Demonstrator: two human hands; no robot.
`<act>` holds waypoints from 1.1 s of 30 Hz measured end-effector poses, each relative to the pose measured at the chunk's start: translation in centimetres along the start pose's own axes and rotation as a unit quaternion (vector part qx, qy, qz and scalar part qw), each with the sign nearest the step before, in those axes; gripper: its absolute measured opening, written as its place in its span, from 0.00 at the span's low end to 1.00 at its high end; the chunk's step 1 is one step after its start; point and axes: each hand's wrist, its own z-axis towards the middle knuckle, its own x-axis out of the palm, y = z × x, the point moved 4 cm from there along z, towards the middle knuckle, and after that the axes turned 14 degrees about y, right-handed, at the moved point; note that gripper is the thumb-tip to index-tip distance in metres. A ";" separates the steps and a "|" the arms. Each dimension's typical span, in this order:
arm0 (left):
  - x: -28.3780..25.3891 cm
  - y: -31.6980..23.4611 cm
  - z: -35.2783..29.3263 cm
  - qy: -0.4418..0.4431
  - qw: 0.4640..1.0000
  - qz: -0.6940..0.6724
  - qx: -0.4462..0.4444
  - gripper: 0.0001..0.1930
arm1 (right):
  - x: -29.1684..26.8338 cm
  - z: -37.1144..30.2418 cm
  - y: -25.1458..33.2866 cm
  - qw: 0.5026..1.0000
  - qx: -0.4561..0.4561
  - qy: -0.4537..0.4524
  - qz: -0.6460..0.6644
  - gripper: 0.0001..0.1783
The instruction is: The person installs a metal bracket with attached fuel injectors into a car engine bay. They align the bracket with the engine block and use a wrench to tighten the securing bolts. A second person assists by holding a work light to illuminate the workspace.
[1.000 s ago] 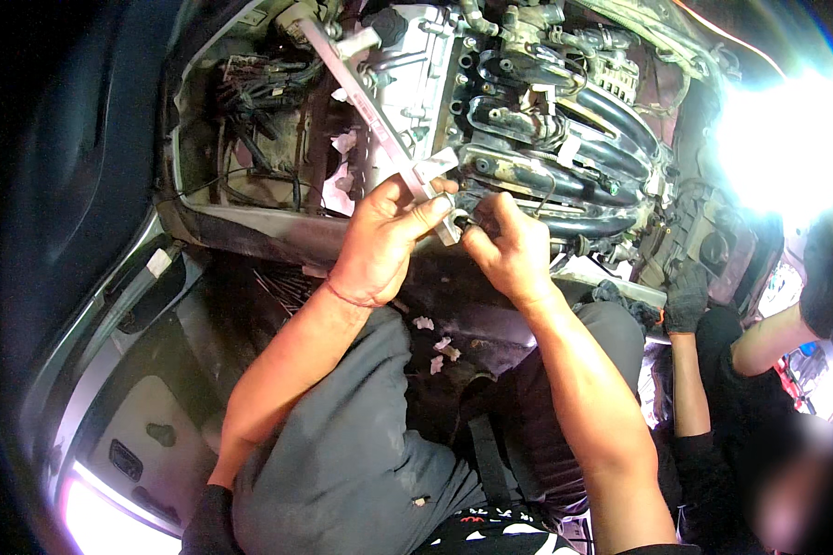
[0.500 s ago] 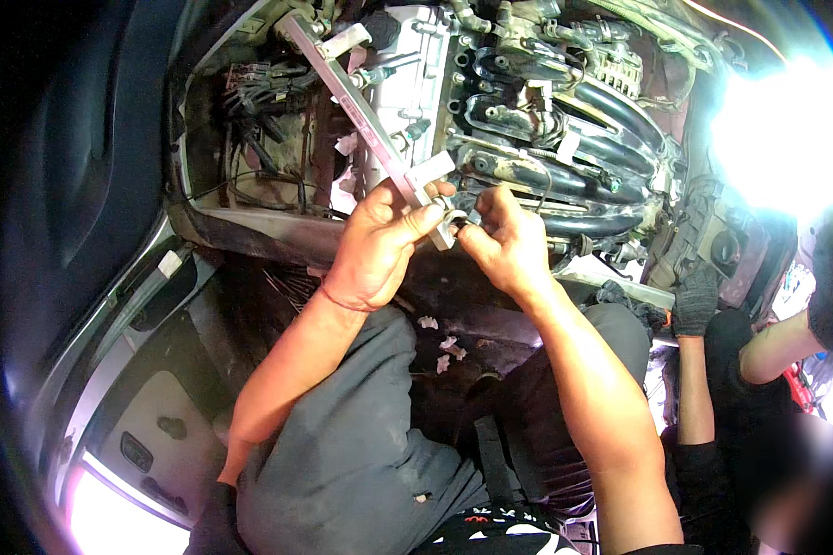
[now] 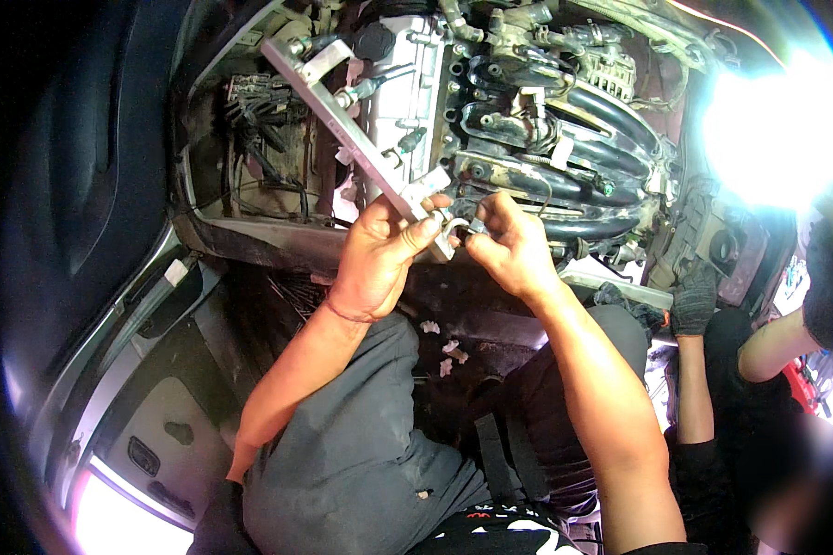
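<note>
My left hand [image 3: 377, 261] is closed round the near end of a metal fuel rail [image 3: 342, 132], which slants up and left over the engine. Fuel injectors stick out from the rail's right side, among them a middle injector [image 3: 361, 90] and another with a dark body [image 3: 410, 141]. Flat mounting brackets, such as the near bracket [image 3: 428, 183], stand off the same side. At the rail's near end, the fingers of my right hand [image 3: 516, 252] pinch what looks like the last injector [image 3: 478, 225]. Those fingers hide most of it.
Below the rail lie the silver engine cover [image 3: 407, 83] and the black intake manifold [image 3: 565, 176]. Bunched wiring connectors [image 3: 259, 111] hang at the left. At the right, another person's gloved hand [image 3: 696, 303] rests by the bay's edge, near a glaring lamp [image 3: 787, 129].
The rail's far end has swung a little to the left and toward me. Both hands stay at its near end, my right hand only slightly shifted.
</note>
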 end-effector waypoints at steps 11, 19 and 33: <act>-4.2 -5.0 0.3 -0.058 0.989 0.032 0.133 0.10 | -1.7 -1.2 -0.7 0.998 0.005 -0.032 -0.050 0.20; -3.7 -7.5 -2.9 -0.083 0.983 0.075 0.149 0.14 | -0.9 -0.9 -0.1 0.979 0.041 0.006 -0.199 0.24; -4.6 -3.2 -0.4 -0.021 0.975 0.219 -0.033 0.20 | -0.2 0.5 -1.6 0.936 0.133 0.159 -0.286 0.14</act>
